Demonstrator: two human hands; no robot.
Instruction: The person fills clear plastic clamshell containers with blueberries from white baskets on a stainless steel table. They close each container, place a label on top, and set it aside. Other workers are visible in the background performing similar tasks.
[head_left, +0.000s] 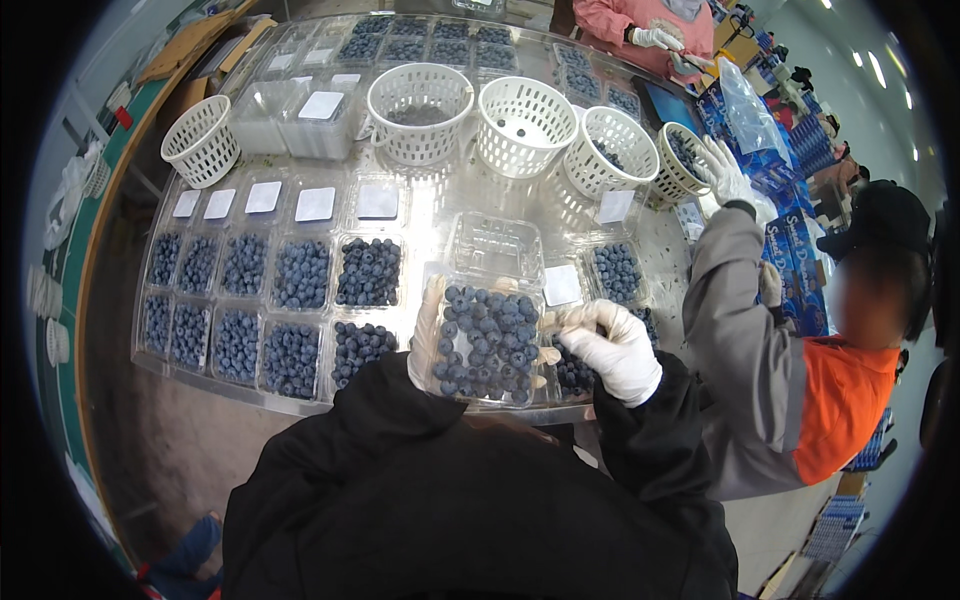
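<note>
My left hand (428, 334), in a white glove, holds a clear plastic clamshell (487, 394) from beneath, with its thumb along the left side and fingertips showing at the right. Blueberries (491, 330) fill most of the clamshell's base, and a pale gap shows among them left of centre. The hinged lid (495, 244) is folded back, away from me. Just off the clamshell's right side is my right hand (619, 352), also gloved, its thumb and fingers bent together; whether a berry is between the fingertips I cannot tell.
Filled clamshells (300, 274) stand in rows on the metal table (431, 202) at left; others (619, 270) are at right. White perforated baskets (525, 161) and stacked empty clamshells (315, 131) line up behind. A co-worker's gloved hand (724, 172) is beside the rightmost basket (670, 180).
</note>
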